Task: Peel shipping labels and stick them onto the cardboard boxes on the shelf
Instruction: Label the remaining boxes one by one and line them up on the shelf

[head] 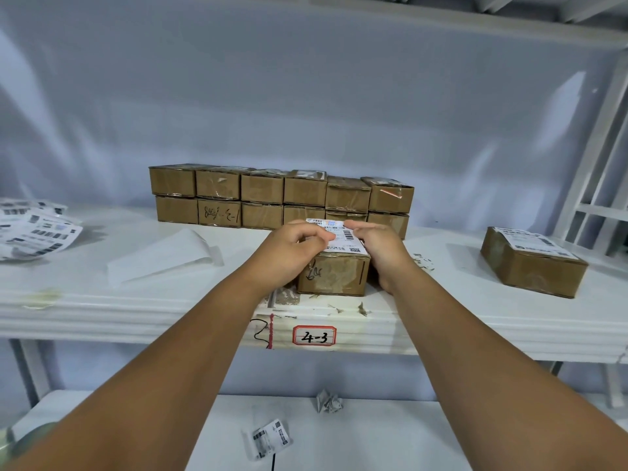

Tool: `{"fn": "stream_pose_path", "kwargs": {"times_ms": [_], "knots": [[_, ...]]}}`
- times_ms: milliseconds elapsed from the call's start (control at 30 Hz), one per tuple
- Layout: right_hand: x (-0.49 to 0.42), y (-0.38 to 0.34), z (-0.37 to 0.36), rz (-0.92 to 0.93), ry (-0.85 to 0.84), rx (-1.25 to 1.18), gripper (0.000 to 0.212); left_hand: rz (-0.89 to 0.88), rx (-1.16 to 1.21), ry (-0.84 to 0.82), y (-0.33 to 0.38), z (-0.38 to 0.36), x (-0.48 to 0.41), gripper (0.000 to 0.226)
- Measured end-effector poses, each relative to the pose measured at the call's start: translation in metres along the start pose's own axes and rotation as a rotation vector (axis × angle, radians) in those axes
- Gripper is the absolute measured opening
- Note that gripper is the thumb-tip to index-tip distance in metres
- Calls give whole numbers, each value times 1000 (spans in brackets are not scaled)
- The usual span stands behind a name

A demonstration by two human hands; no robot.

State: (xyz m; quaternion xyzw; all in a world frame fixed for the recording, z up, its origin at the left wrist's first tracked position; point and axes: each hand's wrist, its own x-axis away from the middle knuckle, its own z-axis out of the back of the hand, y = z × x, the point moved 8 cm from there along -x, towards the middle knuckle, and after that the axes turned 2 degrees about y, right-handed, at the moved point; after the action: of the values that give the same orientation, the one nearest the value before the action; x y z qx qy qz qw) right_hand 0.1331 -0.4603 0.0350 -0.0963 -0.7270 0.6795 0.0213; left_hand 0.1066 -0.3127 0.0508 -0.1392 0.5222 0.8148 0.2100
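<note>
Centre frame, the left hand (299,244) and right hand (382,246) pinch the label (344,239) by its side edges, flat atop the box (334,275) between them.

Soft, even light with a cool bluish cast fills the scene, and the white shelf (136,311) is bright without burning out. Shadows are faint and soft-edged; one lies left of the lone box (530,266). Tape on the stacked boxes (282,195) gives small glints. The wide lens bows the shelf's front edge and tilts the right upright (591,147). The loose labels (34,232) at the left edge look smeared.
</note>
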Motion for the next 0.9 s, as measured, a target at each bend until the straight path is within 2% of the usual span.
{"fn": "stream_pose_path", "kwargs": {"times_ms": [233,333,467,533,800,900], "knots": [[-3,1,-6,-17,-45,86,38,48,76,-40,2,0,3,21],[1,0,-8,-22,-91,52,36,154,204,-7,-2,5,5,13],[4,-4,-12,38,-154,56,32,96,96,91,-12,11,-1,26],[4,-4,-14,42,-177,53,32,153,122,67,-19,7,-1,34],[7,-3,-21,40,-260,63,37,156,123,-18,-21,-2,-6,35],[7,-3,-21,32,-253,65,36,158,140,-34,-22,-3,-7,44]]}}
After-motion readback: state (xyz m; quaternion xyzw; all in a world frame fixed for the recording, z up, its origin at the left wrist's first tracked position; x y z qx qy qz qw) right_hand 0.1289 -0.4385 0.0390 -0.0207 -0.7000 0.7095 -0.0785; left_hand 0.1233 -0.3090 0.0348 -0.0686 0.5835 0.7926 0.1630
